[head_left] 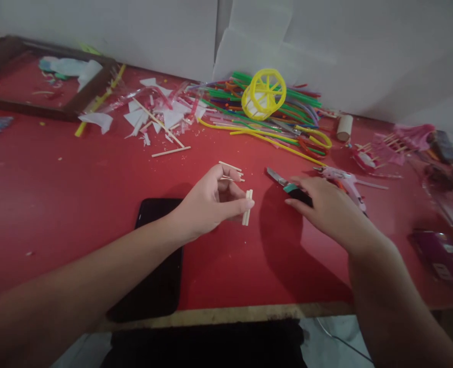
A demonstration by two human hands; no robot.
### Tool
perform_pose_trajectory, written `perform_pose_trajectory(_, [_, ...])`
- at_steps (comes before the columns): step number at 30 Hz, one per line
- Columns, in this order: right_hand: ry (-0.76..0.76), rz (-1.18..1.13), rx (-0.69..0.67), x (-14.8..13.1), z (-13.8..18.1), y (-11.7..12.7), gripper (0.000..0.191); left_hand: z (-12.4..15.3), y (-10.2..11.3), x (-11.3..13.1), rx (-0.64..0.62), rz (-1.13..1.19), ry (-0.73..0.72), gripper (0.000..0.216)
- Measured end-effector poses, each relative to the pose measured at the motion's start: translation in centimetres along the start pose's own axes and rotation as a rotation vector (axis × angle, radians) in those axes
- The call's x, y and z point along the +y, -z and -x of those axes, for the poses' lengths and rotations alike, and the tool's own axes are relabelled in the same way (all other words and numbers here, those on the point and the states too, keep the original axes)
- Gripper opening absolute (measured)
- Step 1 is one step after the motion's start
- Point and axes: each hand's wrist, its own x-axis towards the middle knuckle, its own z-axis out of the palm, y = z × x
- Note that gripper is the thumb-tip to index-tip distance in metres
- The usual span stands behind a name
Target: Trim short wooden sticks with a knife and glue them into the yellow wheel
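My left hand (214, 204) pinches two short wooden sticks (247, 208) side by side, held upright just above the red table (76, 204). My right hand (326, 207) lies over the black and teal handle of a pair of cutters (283, 183), fingers curled on it; the metal tip points left. A few loose short sticks (232, 172) lie just beyond my left hand. A pink glue gun (347, 181) rests right behind my right hand.
A black phone (155, 255) lies under my left forearm near the table's front edge. Coloured straws (283, 117) and a yellow straw wheel (263, 93) sit at the back by the white wall. Paper scraps (161, 115), a dark frame (38, 76), a cardboard roll (344, 127).
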Motion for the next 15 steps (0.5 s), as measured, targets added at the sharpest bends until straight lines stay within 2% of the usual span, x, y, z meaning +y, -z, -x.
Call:
perform_pose_trajectory(4, [0.086,-0.009,-0.092,0.5,0.4,-0.5,0.037,0.1,0.1,-0.1,-0.005,-0.075,-0.009,0.038])
perform_pose_trajectory(6, [0.1,-0.081,-0.13,0.0,0.5,0.3,0.041,0.1,0.2,-0.2,-0.009,-0.097,0.015,0.038])
perform_pose_trajectory(11, [0.14,-0.463,-0.218,-1.9,0.7,3.2,0.042,0.1,0.0,-0.1,-0.057,-0.103,0.101,0.037])
perform_pose_trajectory(15, [0.211,-0.47,-0.295,-2.8,0.7,3.8,0.044,0.0,-0.1,0.1,-0.074,-0.075,0.12,0.038])
